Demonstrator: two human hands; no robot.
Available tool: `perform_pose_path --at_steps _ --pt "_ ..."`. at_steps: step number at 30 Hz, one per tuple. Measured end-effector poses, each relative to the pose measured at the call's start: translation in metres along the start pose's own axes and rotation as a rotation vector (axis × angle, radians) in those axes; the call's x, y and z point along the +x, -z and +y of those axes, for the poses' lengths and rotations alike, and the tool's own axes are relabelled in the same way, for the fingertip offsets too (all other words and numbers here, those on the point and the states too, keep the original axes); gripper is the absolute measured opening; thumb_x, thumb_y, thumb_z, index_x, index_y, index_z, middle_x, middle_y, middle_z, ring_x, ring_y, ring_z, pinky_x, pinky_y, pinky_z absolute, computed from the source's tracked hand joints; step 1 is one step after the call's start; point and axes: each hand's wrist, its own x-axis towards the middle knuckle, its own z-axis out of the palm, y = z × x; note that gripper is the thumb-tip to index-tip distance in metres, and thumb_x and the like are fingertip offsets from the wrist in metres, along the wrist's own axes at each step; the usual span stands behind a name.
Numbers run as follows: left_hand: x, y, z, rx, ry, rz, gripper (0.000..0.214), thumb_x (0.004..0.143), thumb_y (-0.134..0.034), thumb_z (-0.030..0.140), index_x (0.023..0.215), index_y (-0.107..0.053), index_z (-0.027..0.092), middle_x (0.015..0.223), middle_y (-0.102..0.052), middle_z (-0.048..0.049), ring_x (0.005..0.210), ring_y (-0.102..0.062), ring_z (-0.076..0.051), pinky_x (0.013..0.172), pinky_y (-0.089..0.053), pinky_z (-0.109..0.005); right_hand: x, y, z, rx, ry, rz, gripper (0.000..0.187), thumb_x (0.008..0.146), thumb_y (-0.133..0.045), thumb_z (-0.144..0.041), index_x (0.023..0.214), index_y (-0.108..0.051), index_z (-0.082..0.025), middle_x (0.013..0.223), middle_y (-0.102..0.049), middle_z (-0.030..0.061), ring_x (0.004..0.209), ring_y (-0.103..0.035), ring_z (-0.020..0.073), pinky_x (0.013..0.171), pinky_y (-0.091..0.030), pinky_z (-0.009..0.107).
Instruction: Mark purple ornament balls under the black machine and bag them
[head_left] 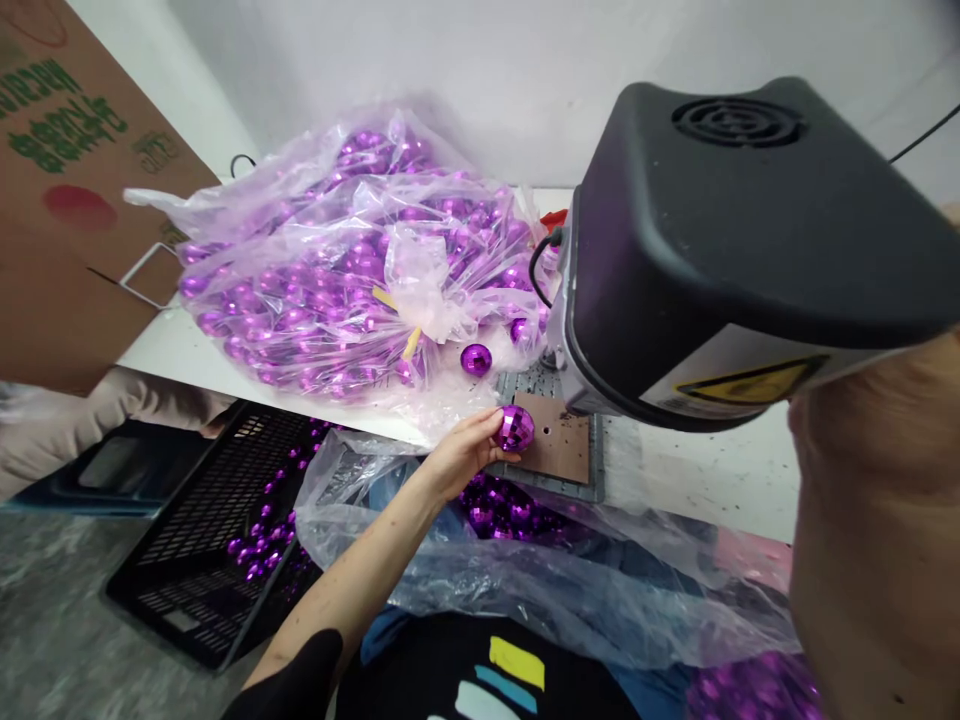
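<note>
My left hand (469, 452) pinches a purple mirror-tiled ball (516, 428) between thumb and fingers. The ball is beside a brown board (559, 440) with a small hole in it, which lies on a grey slotted metal base (598, 470). Over the base looms the black motor housing (735, 230) of what looks like a small bench drill. My right arm (874, 530) reaches up along the right side of the machine; the housing hides its fingers. Another purple ball (476, 360) rests on the white table behind my left hand.
A large clear plastic bag (337, 270) of purple balls fills the table's back left. Clear plastic sheeting (540, 585) covers my lap, with purple balls in it. On the left are a cardboard box (75, 220) and a black crate (187, 540) with small purple balls.
</note>
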Motion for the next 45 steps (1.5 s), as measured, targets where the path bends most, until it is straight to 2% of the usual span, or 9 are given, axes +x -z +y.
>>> perform_pose_path --at_steps 3,8,11,18,24,30,35,39,45 --pt "0.006 -0.002 -0.002 0.035 -0.008 0.021 0.042 0.079 -0.08 0.041 0.109 -0.07 0.012 0.102 -0.073 -0.0092 0.087 -0.069 -0.018 0.077 -0.059 -0.03 0.0 -0.004 -0.014 0.012 -0.093 -0.009 0.031 0.092 -0.057 -0.04 0.079 -0.051 -0.012 0.054 -0.041 -0.0044 0.05 -0.041 0.0 0.049 -0.027 0.018" --pt "0.01 -0.008 -0.005 0.235 -0.146 0.081 0.051 0.078 -0.082 0.034 0.123 -0.064 0.018 0.12 -0.07 -0.0078 0.107 -0.066 -0.02 0.093 -0.053 -0.033 0.002 -0.004 -0.019 -0.034 -0.017 0.061 0.028 0.088 -0.061 -0.033 0.075 -0.052 -0.01 0.062 -0.04 -0.0029 0.061 -0.037 -0.0025 0.055 -0.024 0.016" --pt "0.014 -0.011 -0.008 0.355 -0.252 0.054 0.053 0.079 -0.08 0.032 0.127 -0.061 0.019 0.127 -0.067 -0.0084 0.12 -0.061 -0.023 0.106 -0.045 -0.037 0.003 -0.003 -0.016 -0.059 -0.018 0.057 0.032 0.088 -0.06 -0.037 0.075 -0.053 -0.009 0.066 -0.04 -0.0024 0.065 -0.036 -0.003 0.058 -0.026 0.016" --pt "0.028 -0.007 -0.023 0.808 -0.443 0.102 0.053 0.084 -0.074 0.032 0.133 -0.056 0.019 0.129 -0.064 -0.0114 0.119 -0.059 -0.028 0.108 -0.044 -0.046 0.003 -0.002 -0.015 -0.07 -0.042 0.051 0.036 0.088 -0.059 -0.039 0.073 -0.054 -0.007 0.068 -0.039 -0.0026 0.066 -0.034 -0.0045 0.06 -0.024 0.016" --pt "0.033 -0.01 -0.03 1.004 -0.547 0.077 0.05 0.085 -0.072 0.026 0.131 -0.055 0.02 0.131 -0.063 -0.0115 0.121 -0.059 -0.029 0.107 -0.045 -0.048 0.004 -0.002 -0.021 -0.016 -0.051 0.021 0.038 0.088 -0.057 -0.042 0.073 -0.051 -0.008 0.065 -0.04 -0.0046 0.063 -0.038 -0.0069 0.059 -0.024 0.014" --pt "0.033 -0.013 -0.036 1.198 -0.713 0.022 0.048 0.086 -0.069 0.018 0.131 -0.053 0.022 0.13 -0.061 -0.0119 0.123 -0.056 -0.028 0.107 -0.046 -0.048 0.003 -0.002 -0.018 -0.048 0.013 0.016 0.043 0.09 -0.054 -0.046 0.074 -0.05 -0.007 0.064 -0.039 -0.004 0.062 -0.036 -0.0063 0.058 -0.022 0.014" --pt "0.032 -0.017 -0.036 1.269 -0.68 -0.006 0.048 0.085 -0.069 0.017 0.131 -0.054 0.023 0.133 -0.055 -0.0135 0.125 -0.054 -0.029 0.107 -0.045 -0.048 0.003 -0.002 -0.013 -0.059 0.016 0.036 0.037 0.09 -0.056 -0.04 0.073 -0.052 -0.007 0.065 -0.04 -0.0034 0.068 -0.04 -0.0046 0.061 -0.025 0.016" --pt "0.034 -0.024 -0.036 1.197 -0.596 -0.03 0.048 0.084 -0.074 0.033 0.128 -0.057 0.022 0.134 -0.057 -0.0125 0.13 -0.05 -0.031 0.113 -0.038 -0.053 0.003 -0.002 -0.011 -0.074 0.022 0.05 0.036 0.089 -0.06 -0.04 0.074 -0.054 -0.007 0.067 -0.042 -0.0025 0.069 -0.041 -0.0029 0.063 -0.027 0.017" --pt "0.038 -0.034 -0.037 1.035 -0.504 0.079 0.038 0.084 -0.072 0.036 0.12 -0.064 0.024 0.12 -0.067 -0.0091 0.123 -0.055 -0.031 0.118 -0.03 -0.054 -0.002 0.0 -0.021 -0.018 -0.117 -0.056 0.029 0.094 -0.054 -0.039 0.084 -0.053 -0.011 0.059 -0.045 -0.0026 0.054 -0.044 -0.0001 0.053 -0.028 0.018"
